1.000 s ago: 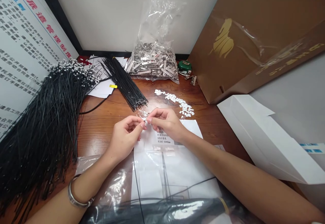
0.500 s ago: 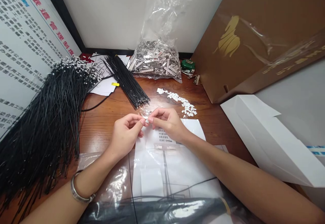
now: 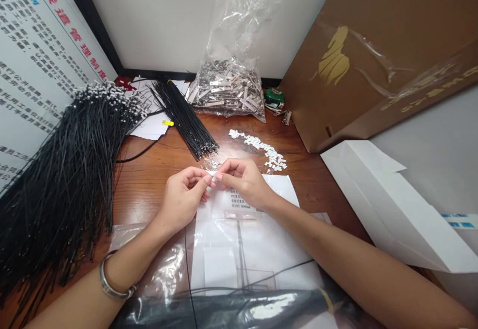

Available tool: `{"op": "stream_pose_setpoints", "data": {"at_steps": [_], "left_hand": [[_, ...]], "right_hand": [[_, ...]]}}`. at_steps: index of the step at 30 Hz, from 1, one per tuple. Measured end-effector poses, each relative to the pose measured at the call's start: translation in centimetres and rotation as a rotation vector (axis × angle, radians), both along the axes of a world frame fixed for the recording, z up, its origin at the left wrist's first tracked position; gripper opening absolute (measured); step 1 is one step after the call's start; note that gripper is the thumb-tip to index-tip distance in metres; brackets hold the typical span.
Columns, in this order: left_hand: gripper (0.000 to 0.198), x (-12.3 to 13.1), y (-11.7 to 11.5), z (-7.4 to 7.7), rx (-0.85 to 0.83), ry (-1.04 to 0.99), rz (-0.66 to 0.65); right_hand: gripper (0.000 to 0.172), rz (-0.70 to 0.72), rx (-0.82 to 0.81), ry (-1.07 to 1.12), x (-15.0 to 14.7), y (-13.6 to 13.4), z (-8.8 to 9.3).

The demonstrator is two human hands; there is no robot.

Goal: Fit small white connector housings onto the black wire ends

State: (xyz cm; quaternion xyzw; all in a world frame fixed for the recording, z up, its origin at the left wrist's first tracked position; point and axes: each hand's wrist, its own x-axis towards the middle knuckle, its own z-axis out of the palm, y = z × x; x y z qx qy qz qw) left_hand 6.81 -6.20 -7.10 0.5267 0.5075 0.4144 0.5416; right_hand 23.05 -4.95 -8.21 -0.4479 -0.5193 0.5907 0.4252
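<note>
My left hand [image 3: 186,192] and my right hand [image 3: 242,182] meet over the table, thumbs and forefingers pinched together tip to tip. A small white connector housing [image 3: 212,173] shows between the fingertips, mostly covered. From below my left hand a thin black wire [image 3: 188,269] runs down toward me; its upper end is hidden in the fingers. Just beyond the hands lie a bundle of black wires [image 3: 186,120] with metal tips and a curved scatter of white connector housings [image 3: 257,145]. A printed sheet [image 3: 280,187] is under my right hand.
A large heap of black wires with white ends [image 3: 74,160] fills the left side. At the back stand a clear bag of metal parts [image 3: 227,87] and a green tape measure [image 3: 274,96]. A brown box [image 3: 366,60] and a white carton [image 3: 388,199] bound the right; plastic-wrapped black material [image 3: 224,311] lies in front.
The whole view has shifted slightly. Both hands stay pinched together in nearly the same place, and the white housing between the fingertips shows a little less.
</note>
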Motion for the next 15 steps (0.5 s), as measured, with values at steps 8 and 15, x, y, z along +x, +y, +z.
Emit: {"op": "stream_pose_setpoints", "data": {"at_steps": [8,15], "left_hand": [[0.015,-0.02,-0.1,-0.03,-0.001,0.025,-0.001],[0.012,0.04,-0.04,-0.07,0.02,0.011,0.006]], "right_hand": [[0.019,-0.015,0.012,-0.011,-0.21,-0.06,-0.06],[0.018,-0.026,-0.016,0.0,-0.42,-0.13,0.05]]}}
